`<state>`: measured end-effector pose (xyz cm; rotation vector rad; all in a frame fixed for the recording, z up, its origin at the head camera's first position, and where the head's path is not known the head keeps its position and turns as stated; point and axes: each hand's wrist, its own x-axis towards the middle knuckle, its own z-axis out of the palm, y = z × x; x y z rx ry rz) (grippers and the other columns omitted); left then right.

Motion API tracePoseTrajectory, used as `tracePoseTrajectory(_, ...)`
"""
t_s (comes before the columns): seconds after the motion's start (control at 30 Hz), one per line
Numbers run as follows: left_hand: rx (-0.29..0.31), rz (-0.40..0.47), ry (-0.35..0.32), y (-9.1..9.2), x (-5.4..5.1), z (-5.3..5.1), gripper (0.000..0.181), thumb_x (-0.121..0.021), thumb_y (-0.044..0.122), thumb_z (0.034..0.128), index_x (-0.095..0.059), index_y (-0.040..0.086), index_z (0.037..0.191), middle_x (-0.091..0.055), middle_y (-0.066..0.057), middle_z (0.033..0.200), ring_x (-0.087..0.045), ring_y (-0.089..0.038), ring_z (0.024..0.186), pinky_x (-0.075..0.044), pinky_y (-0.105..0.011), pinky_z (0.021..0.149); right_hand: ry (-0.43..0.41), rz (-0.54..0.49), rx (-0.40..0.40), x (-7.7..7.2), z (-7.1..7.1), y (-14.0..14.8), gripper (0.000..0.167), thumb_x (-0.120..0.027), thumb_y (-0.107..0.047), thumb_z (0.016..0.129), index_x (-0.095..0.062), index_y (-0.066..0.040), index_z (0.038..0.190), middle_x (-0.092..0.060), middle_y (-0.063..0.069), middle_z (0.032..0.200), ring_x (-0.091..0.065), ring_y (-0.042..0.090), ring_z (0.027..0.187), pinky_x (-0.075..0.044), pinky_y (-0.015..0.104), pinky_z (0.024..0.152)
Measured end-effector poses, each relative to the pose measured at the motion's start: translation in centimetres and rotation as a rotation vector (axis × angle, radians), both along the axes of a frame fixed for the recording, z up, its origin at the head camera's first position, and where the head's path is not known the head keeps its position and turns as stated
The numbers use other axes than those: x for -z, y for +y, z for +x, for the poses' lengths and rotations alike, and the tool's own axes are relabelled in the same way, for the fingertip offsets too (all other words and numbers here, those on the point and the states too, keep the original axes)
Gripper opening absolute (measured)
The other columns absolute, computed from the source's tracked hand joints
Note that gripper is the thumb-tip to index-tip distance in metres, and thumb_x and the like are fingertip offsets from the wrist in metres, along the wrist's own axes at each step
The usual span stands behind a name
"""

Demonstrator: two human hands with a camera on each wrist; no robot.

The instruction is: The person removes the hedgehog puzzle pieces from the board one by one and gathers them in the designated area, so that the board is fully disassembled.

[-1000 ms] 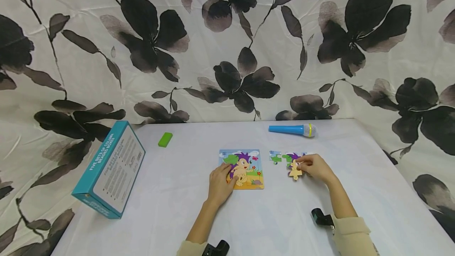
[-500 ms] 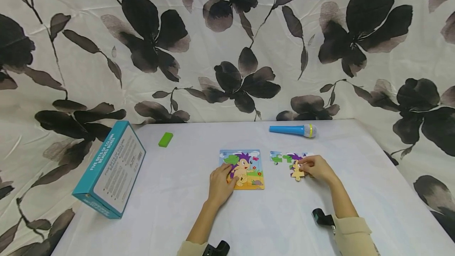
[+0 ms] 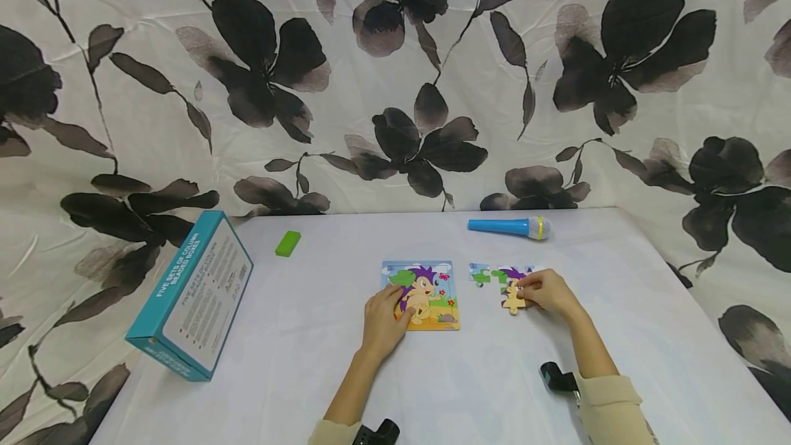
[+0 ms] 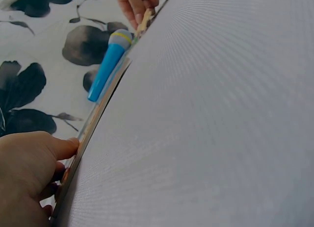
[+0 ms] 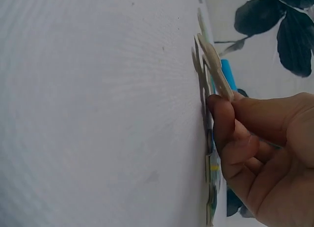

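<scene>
The left hand (image 3: 384, 321) rests on the lower left part of a square picture board (image 3: 441, 294) showing a purple-haired cartoon figure. In the left wrist view that hand (image 4: 29, 173) lies along the board's edge. Between thumb and fingers, the right hand (image 3: 550, 292) pinches a yellow-and-purple puzzle piece (image 3: 513, 302), beside and partly over other joined pieces (image 3: 511, 271). The right wrist view has the pinched piece (image 5: 216, 65) tilted just off the table, gripped by the right hand (image 5: 265, 148). A separate blue-and-green piece (image 3: 478, 273) lies to the left.
Behind the pieces lies a blue toy microphone (image 3: 503, 226). A green block (image 3: 288, 243) is at the back left of the white table (image 3: 296, 349), and a teal box (image 3: 198, 294) stands at the left. A floral cloth (image 3: 346, 74) hangs behind.
The pinched piece shifted slightly right, then back left with the right hand. The left hand and the board stay where they were.
</scene>
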<state>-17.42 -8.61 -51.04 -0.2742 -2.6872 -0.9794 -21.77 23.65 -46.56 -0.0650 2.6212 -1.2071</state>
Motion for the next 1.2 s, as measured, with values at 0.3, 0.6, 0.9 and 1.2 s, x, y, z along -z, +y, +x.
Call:
tracePoseTrajectory(0.3,-0.001,-0.005,0.003,0.0,0.1,0.0,0.043,-0.07,0.017,0.0829,-0.061,-0.007,0.118,-0.058,-0.018,0.126,-0.047,-0.037,0.124,-0.032,-0.053,0.103,0.021,0.119,-0.015,-0.3,-0.1,-0.3,0.023,-0.066,-0.008,0.085,-0.065,0.01,0.1,-0.059,0.007,0.077,-0.052,0.013,0.062,-0.046,0.025,0.055)
tracePoseTrajectory(0.6,0.0,0.0,-0.006,0.1,-0.1,0.1,0.044,-0.07,0.017,0.0832,-0.061,-0.007,0.118,-0.057,-0.019,0.127,-0.046,-0.037,0.125,-0.031,-0.054,0.103,0.084,0.212,-0.051,-0.2,-0.1,-0.4,0.01,-0.063,-0.001,0.085,-0.069,0.004,0.092,-0.063,0.009,0.082,-0.051,0.019,0.071,-0.044,0.028,0.06)
tracePoseTrajectory(0.9,-0.003,-0.009,-0.003,0.0,-0.1,0.0,0.043,-0.069,0.018,0.0834,-0.061,-0.007,0.118,-0.057,-0.019,0.126,-0.047,-0.037,0.124,-0.032,-0.054,0.103,0.119,0.228,-0.069,-0.4,-0.1,-0.5,0.013,-0.062,-0.004,0.087,-0.069,0.004,0.096,-0.062,0.009,0.083,-0.051,0.02,0.074,-0.046,0.033,0.067)
tracePoseTrajectory(1.2,-0.004,0.0,-0.002,0.1,-0.1,0.0,0.044,-0.07,0.017,0.0831,-0.061,-0.008,0.118,-0.058,-0.019,0.126,-0.046,-0.036,0.125,-0.031,-0.052,0.104,0.155,0.236,-0.171,-0.3,-0.1,-1.2,0.049,-0.079,-0.026,0.075,-0.065,0.006,0.109,-0.061,0.01,0.086,-0.052,0.023,0.08,-0.046,0.038,0.071)
